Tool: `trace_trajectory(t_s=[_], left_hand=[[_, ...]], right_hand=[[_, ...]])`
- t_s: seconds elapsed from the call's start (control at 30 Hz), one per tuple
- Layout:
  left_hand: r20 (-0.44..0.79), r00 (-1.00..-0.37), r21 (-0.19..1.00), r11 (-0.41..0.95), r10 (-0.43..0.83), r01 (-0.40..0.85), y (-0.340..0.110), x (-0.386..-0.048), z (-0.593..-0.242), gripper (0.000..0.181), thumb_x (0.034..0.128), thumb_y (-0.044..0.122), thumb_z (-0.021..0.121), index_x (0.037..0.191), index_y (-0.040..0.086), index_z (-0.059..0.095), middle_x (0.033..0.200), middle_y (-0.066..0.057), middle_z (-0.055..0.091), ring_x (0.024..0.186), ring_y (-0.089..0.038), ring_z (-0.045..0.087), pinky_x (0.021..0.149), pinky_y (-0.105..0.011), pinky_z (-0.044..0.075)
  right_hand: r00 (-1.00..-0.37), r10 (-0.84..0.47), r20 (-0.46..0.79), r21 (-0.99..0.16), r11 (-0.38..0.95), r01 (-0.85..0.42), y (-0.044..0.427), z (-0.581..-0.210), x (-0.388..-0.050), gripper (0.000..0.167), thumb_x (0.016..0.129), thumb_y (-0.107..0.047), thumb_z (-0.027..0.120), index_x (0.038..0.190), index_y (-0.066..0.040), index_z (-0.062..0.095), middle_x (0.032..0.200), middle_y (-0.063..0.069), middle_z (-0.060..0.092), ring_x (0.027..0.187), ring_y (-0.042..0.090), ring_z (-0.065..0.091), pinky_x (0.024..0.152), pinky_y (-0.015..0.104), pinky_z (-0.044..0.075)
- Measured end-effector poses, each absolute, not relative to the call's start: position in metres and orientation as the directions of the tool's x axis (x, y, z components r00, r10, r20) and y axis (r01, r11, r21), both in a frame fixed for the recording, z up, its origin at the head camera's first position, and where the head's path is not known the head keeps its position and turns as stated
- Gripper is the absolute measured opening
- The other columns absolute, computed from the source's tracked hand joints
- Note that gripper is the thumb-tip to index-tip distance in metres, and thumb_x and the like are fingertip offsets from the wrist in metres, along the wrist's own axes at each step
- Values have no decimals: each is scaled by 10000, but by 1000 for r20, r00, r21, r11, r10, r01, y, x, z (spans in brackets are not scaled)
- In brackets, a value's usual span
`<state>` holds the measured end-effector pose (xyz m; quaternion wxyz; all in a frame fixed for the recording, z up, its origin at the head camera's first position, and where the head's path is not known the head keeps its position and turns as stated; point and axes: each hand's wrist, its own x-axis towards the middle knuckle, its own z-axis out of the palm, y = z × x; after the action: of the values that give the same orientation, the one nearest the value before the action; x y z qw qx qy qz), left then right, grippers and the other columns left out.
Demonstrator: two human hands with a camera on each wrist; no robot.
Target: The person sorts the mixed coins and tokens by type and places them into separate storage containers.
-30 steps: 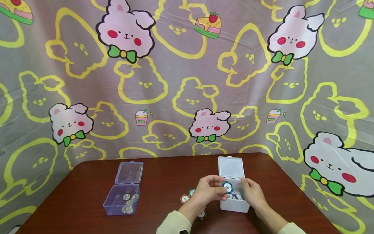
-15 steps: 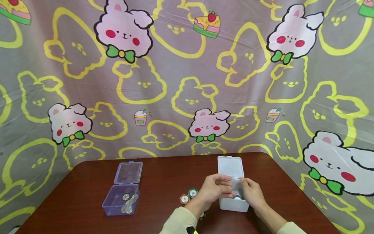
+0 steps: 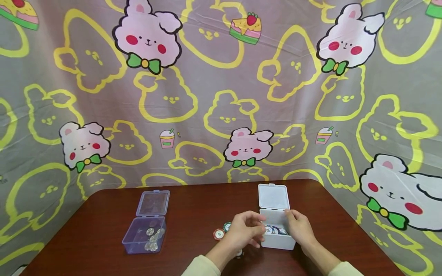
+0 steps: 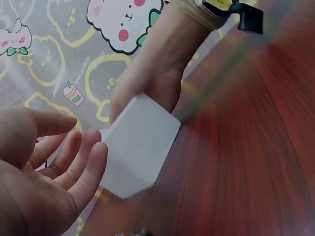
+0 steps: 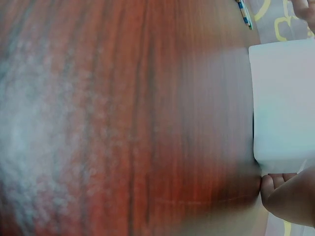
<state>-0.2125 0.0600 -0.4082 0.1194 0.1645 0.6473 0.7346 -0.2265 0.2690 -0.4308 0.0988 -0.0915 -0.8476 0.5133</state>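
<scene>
A white lidded box (image 3: 277, 242) stands on the table with its lid raised, and several poker chips (image 3: 275, 230) lie in it. My right hand (image 3: 301, 230) grips the box's right side, its thumb at the rim. Beside the left edge of the box hovers my left hand (image 3: 244, 232), fingers loosely bent, nothing between them. In the left wrist view the same hand (image 4: 44, 172) shows bare fingertips near the white box wall (image 4: 140, 147). The right wrist view shows my right hand's fingers (image 5: 290, 196) against the box (image 5: 283, 105).
Left of my left hand lie a red poker chip (image 3: 218, 234) and a green one (image 3: 226, 226); another chip (image 3: 239, 253) is partly hidden under the wrist. Farther left, a translucent purple box (image 3: 132, 247) with raised lid holds several silver coins (image 3: 152, 245). A patterned curtain (image 3: 207, 115) surrounds the table.
A blue poker chip in my left hand went down into the white box and was let go. My left hand then drew back leftward. The right hand stayed on the box.
</scene>
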Motion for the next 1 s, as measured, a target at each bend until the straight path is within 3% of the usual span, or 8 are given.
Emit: trace_trajectory(t_s=[0.4, 0.73, 1.0], left_hand=[[113, -926, 990, 39, 361, 136, 10, -207, -429, 228, 820, -51, 722, 1042, -12, 694, 834, -39, 636, 526, -123, 535, 385, -188, 399], [148, -922, 966, 145, 359, 212, -31, -205, -437, 248, 783, -68, 761, 1022, -54, 697, 849, -69, 624, 580, -109, 511, 423, -184, 411], [174, -907, 912, 284, 384, 296, -48, -199, -442, 307, 726, -61, 802, 1017, -29, 711, 891, -83, 619, 577, -82, 524, 470, -197, 439]], right_hand=[[-969, 242, 51, -889, 452, 66, 271, -431, -226, 462, 1088, -280, 390, 1256, 95, 601, 1300, 288, 560, 1198, 384, 483, 1019, 600, 375], [-967, 250, 53, -884, 462, 71, 272, -429, -226, 434, 1088, -278, 391, 1178, 60, 649, 1158, 215, 606, 1055, 320, 501, 846, 425, 399], [-969, 244, 47, -886, 458, 72, 271, -430, -226, 435, 1089, -279, 388, 1180, 60, 646, 1161, 214, 602, 1058, 320, 496, 840, 425, 399]])
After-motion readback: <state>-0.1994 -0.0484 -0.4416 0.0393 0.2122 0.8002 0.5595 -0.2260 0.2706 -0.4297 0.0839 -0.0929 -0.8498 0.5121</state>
